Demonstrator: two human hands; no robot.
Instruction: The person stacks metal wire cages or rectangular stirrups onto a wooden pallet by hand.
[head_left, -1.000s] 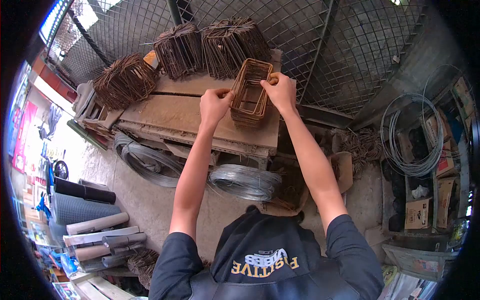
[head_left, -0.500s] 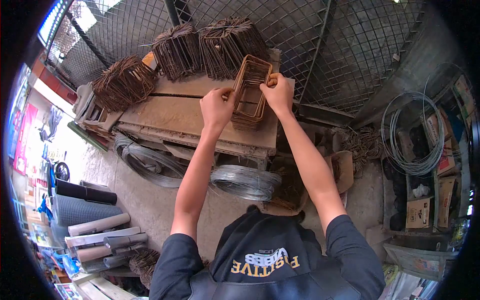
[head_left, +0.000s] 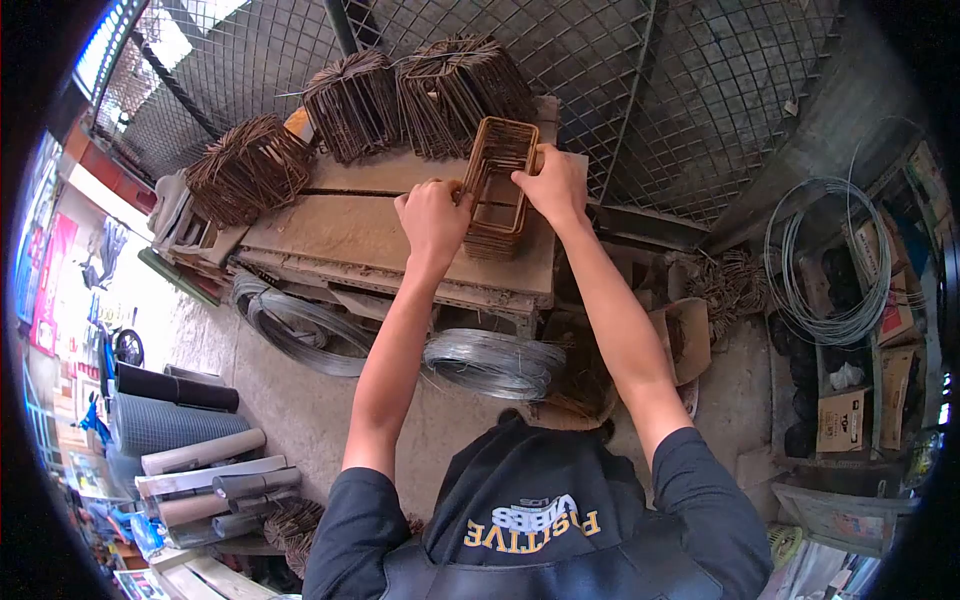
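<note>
A stack of rectangular rebar stirrups (head_left: pixel 493 243), rusty brown, stands at the right end of the wooden bench. My left hand (head_left: pixel 434 222) is closed, thumb and fingers pinching the left side of the top stirrups. On the opposite long side, my right hand (head_left: pixel 556 188) grips the frames with its thumb over the near edge and its fingers curled behind. The uppermost stirrup (head_left: pixel 508 123) lines up roughly with those beneath it. How many frames my fingers hold is hidden.
Darker stirrup bundles (head_left: pixel 465 95) line the back of the bench (head_left: pixel 370 225) against a mesh fence (head_left: pixel 720 110). Coils of grey wire (head_left: pixel 495 362) lie below the front edge. Mesh rolls (head_left: pixel 170 425) are at lower left; a shelf with cartons (head_left: pixel 840 420) stands right.
The top stirrup has come down slightly and sits closer over the stack. My right hand has turned a little, its fingers now farther round the outer side. My left hand has barely shifted.
</note>
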